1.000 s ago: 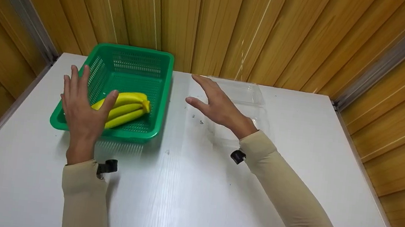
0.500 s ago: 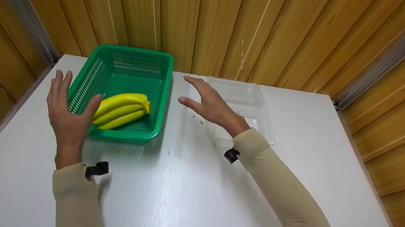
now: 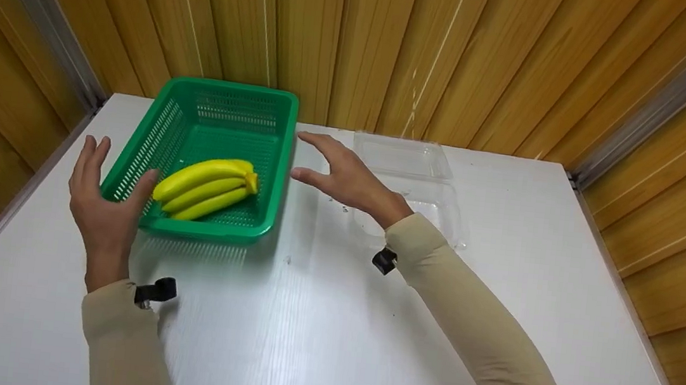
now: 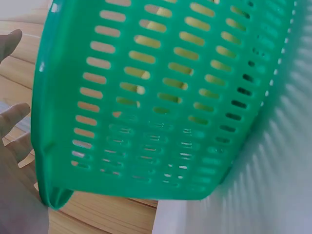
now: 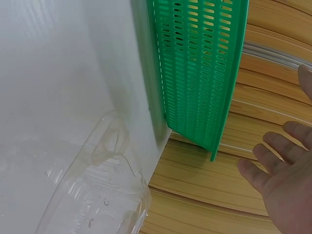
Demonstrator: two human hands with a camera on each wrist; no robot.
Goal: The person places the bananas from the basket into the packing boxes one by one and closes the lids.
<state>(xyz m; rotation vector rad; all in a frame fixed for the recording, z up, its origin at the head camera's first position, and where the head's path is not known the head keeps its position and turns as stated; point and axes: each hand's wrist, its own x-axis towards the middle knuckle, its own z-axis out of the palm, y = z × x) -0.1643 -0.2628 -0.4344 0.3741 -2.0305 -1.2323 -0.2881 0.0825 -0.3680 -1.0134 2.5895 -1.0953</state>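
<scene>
A green plastic basket point(image 3: 218, 230) with slotted walls stands at the back left of the white table. Inside it lies a bunch of yellow bananas point(image 3: 207, 184), stem toward the right. My left hand point(image 3: 102, 208) is at the basket's near left corner, fingers spread and thumb apart; whether it touches the rim I cannot tell. Just off the basket's right side, my right hand point(image 3: 348, 177) hovers with fingers extended and nothing held. In the right wrist view, a gap shows between the right hand point(image 5: 287, 170) and the basket wall point(image 5: 195, 73).
A clear plastic container point(image 3: 410, 190) with its lid folded back sits right of the basket, partly behind my right forearm. Small dark specks point(image 3: 344, 208) lie near it. Wood-patterned panels point(image 3: 364, 48) rise behind the table point(image 3: 303, 328).
My left hand has shifted left and toward me, from over the bananas to the basket's corner. My right hand has moved left toward the basket's right side. Basket and bananas stay put.
</scene>
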